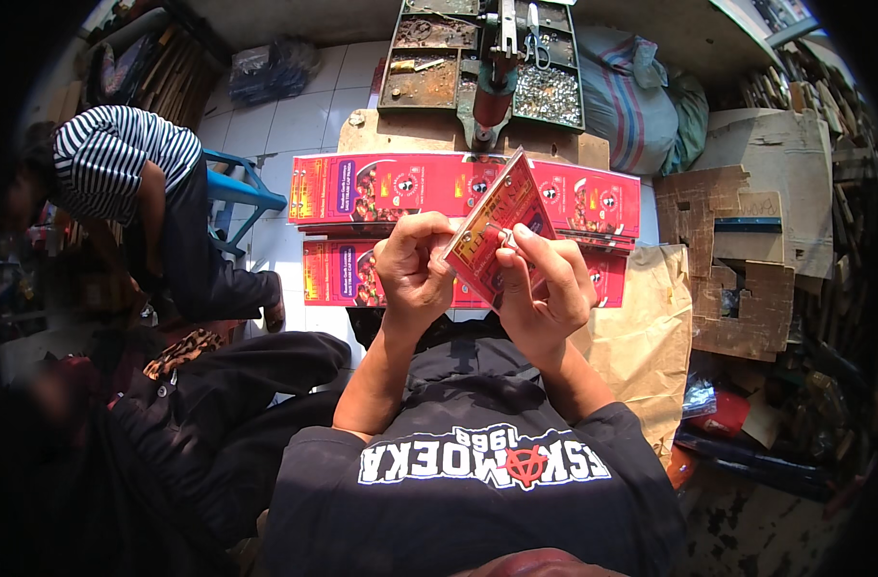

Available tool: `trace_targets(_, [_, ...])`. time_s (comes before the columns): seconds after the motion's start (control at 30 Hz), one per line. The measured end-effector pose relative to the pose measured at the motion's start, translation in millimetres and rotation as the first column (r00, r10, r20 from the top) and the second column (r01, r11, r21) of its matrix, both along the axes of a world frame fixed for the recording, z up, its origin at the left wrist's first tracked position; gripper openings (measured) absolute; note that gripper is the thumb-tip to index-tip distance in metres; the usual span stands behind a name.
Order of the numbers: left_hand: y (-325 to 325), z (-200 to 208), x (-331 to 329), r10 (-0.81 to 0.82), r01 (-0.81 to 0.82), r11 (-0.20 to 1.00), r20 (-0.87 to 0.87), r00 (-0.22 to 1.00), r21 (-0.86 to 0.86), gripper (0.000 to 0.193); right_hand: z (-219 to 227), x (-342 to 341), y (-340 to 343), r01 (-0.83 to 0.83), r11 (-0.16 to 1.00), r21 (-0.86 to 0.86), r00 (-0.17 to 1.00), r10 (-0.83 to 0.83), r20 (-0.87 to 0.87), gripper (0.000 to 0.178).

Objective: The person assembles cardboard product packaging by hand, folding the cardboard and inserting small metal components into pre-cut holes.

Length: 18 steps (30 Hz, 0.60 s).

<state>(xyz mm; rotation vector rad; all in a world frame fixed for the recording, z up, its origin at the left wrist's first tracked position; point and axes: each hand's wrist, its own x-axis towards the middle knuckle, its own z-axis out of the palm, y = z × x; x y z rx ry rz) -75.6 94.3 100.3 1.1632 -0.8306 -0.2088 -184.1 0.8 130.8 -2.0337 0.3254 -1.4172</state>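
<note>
A stiff red printed panel [504, 226] with yellow lettering is held up, tilted, in front of my chest. At its left edge, my left hand [415, 274] is closed with the fingers pinching the panel near a metal eyelet in the corner. My right hand [547, 288] is over the panel's face, thumb and fingertips pressed together around a tiny pale thing too small to make out. Under and beyond my hands lie stacks of similar red printed panels [314, 192], with a nearer stack [321, 274] partly hidden by my forearms.
Beyond the stacks stands a hand press [494, 96] beside a compartment tray [393, 101] of small metal pieces, with scissors [535, 38]. Brown paper [655, 337] and cut cardboard [747, 322] lie to the right. At left, a person [131, 144] bends near a blue stool [242, 192].
</note>
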Motion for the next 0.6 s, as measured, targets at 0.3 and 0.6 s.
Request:
trace_targets(0.3, [-2.7, 10.3, -2.5, -0.297, 0.216, 0.939, -0.319, 0.9, -0.267, 0.054, -8.2, 1.1, 0.5, 0.035, 0.996, 0.08, 0.999, -0.036, 0.013, 0.033])
trace_targets(0.6, [-2.4, 15.2, 8.5, -0.093, 0.155, 0.973, -0.33, 0.939, 0.168, 0.035, -22.0, 4.6, 4.7, -0.093, 0.858, 0.506, 0.996, 0.073, 0.058, 0.044])
